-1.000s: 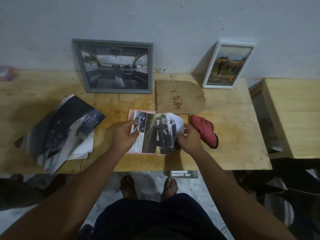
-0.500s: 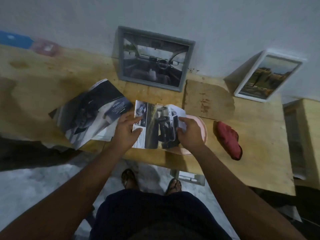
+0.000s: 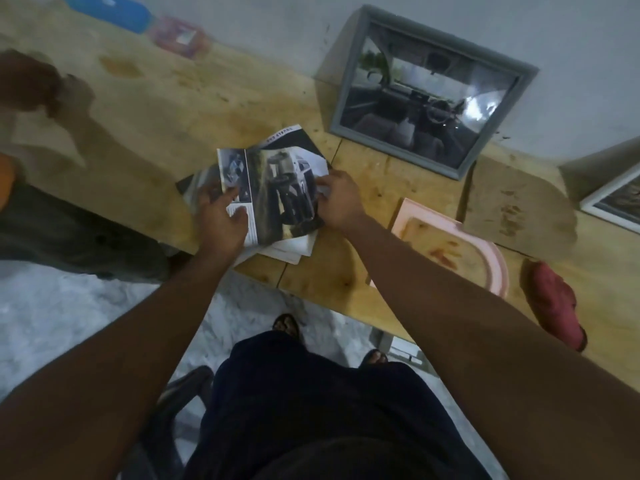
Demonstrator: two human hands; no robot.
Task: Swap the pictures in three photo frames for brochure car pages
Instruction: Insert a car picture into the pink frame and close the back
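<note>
Carried off the pink frame [image 3: 497,268] to the brochure [image 3: 294,140] at the table's [image 3: 156,126] front edge, the page [image 3: 273,192] looks limp and tearable; your left hand [image 3: 221,220] and right hand [image 3: 337,202] pinch opposite edges.

Bench [image 3: 156,109]: pale wood, stained, against the wall.
Red cloth [image 3: 554,303]: crumpled, right, near the front edge.
Blue object [image 3: 107,10]: far left, blurred.

Count: 3 photo frames: grey frame [image 3: 394,149] upper middle, white frame [image 3: 606,214] right edge, pink frame [image 3: 498,268] centre right. 1 backing board [image 3: 516,206], 1 red cloth [image 3: 554,303], 1 car page [image 3: 277,192], 1 brochure pile [image 3: 291,247].
</note>
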